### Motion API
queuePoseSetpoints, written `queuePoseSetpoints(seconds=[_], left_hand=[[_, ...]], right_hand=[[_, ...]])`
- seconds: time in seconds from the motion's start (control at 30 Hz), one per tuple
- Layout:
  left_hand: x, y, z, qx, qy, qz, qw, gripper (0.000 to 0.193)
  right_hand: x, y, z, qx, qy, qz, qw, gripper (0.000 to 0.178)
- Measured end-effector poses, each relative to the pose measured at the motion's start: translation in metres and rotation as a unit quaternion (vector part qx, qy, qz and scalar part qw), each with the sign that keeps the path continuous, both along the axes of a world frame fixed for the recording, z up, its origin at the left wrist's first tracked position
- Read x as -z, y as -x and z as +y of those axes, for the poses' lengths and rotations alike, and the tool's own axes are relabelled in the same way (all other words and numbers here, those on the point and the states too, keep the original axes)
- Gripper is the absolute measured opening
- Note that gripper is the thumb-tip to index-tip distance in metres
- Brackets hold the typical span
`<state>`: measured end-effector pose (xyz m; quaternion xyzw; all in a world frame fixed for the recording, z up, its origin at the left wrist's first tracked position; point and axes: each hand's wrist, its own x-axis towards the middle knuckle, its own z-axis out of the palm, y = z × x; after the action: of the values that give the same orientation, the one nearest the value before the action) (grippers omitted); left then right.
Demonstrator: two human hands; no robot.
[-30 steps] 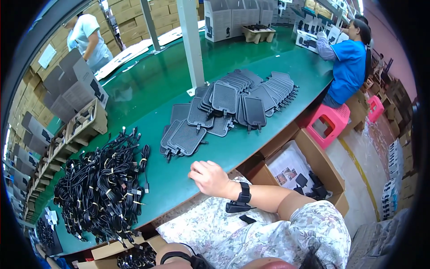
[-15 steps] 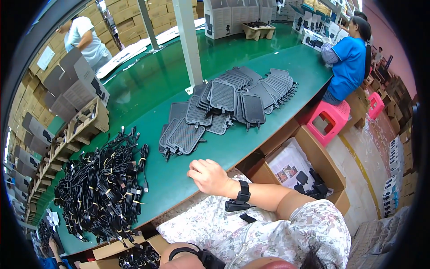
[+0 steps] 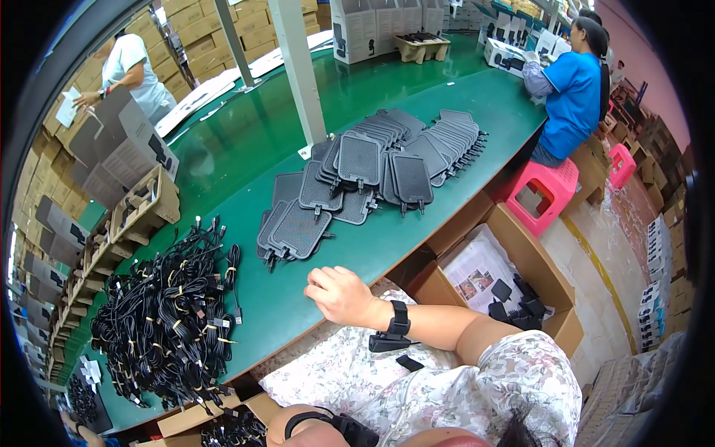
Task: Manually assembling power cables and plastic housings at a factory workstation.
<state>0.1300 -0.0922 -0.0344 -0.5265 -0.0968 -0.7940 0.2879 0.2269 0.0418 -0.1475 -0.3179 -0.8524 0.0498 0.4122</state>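
1. Here, we look down on our right hand (image 3: 339, 294), which rests knuckles up on the near edge of a green table (image 3: 246, 149). Its fingers are loosely curled and narrow, and it holds nothing. A black band (image 3: 398, 320) sits on that wrist.
2. Our left hand is out of view. Only a strapped wrist (image 3: 298, 428) shows at the lower edge, so we cannot tell how that hand stands.
3. Nearest the right hand, just beyond it, lies a small stack of grey pads (image 3: 294, 231) with short leads. More pads (image 3: 402, 153) fan out in overlapping rows to the far right.
4. To the left, well apart from the hand, a heap of bundled black cables (image 3: 167, 320) covers the near left of the table.
5. What could go wrong, as we judge it: the pads overlap loosely, so tugging one lead could drag its neighbours along. A careless sweep of hand or sleeve could push the near stack off the edge. The cables lie tangled, so lifting one bundle may pull others with it.
6. The table is smooth, green and long, curving away to the far right. A white column (image 3: 298, 67) rises from it.
7. Below its right edge stand an open carton (image 3: 521, 253) and a pink stool (image 3: 544, 197).
8. A person in blue (image 3: 570, 97) works at the far right, and another (image 3: 134, 71) stands far left beside stacked grey boxes (image 3: 119, 149). Brown cartons line the walls.
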Motion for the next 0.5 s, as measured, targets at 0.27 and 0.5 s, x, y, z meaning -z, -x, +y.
queuePoseSetpoints(seconds=[0.27,0.5], left_hand=[[-0.030,-0.026,0.000,0.132,0.076,0.094,0.984,0.056],[0.009,0.022,-0.015,0.052,0.309,0.255,0.915,0.075]], right_hand=[[-0.001,-0.002,0.001,0.001,-0.003,0.000,1.000,0.007],[0.000,-0.004,-0.001,-0.007,0.000,0.000,1.000,0.009]])
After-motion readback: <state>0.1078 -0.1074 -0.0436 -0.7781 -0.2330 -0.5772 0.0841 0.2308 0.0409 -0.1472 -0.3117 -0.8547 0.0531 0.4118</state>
